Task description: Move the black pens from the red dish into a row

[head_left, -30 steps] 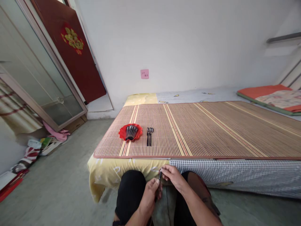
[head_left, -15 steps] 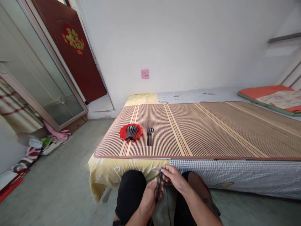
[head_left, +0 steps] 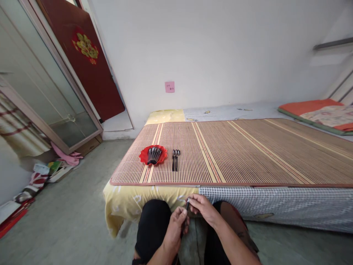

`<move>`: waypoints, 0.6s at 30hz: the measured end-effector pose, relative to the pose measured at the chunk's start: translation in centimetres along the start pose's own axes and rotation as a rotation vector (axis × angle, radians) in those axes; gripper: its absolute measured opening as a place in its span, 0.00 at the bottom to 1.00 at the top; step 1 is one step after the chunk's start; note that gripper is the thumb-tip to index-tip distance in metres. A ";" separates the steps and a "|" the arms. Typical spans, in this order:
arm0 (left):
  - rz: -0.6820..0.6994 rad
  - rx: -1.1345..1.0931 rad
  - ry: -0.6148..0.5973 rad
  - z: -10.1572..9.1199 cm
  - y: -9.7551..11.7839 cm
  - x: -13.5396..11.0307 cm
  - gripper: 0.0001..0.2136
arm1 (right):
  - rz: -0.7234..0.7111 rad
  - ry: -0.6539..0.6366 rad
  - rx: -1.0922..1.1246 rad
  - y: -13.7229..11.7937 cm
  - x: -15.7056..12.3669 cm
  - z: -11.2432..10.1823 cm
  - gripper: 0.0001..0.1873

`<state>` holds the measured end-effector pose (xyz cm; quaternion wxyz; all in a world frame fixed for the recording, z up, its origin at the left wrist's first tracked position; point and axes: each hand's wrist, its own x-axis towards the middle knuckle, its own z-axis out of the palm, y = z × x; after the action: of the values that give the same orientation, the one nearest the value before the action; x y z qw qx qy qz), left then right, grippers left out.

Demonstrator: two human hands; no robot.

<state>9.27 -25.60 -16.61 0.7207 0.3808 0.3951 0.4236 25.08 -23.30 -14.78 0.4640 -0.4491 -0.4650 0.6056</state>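
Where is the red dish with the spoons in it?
The red dish sits on the striped mat near the bed's front left corner, left of centre in the head view, with two loose spoons lying just to its right.

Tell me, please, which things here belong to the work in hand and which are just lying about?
In hand: utensil held by left hand and right hand; dish of cutlery; two spoons beside it.
Lying about: cushion; pink note; floor clutter; door.
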 end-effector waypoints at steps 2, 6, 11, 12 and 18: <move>0.015 0.022 0.008 -0.1 0.0 0.1 0.25 | 0.007 -0.008 0.005 0.0 0.0 0.1 0.26; 0.017 0.050 0.023 -0.3 0.0 0.2 0.26 | 0.043 0.034 0.000 0.3 0.2 0.1 0.27; -0.005 0.033 0.012 0.0 0.3 0.0 0.27 | 0.035 0.049 -0.008 0.2 0.1 0.1 0.25; -0.009 0.029 0.008 0.0 0.3 -0.1 0.26 | 0.031 0.050 -0.006 0.1 0.0 0.1 0.25; -0.040 0.025 -0.008 0.0 -0.2 0.0 0.29 | -0.013 0.017 -0.033 -0.4 -0.2 0.1 0.22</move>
<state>9.32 -25.68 -16.80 0.7259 0.3835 0.4049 0.4025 25.04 -23.47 -14.36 0.4643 -0.4587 -0.4738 0.5912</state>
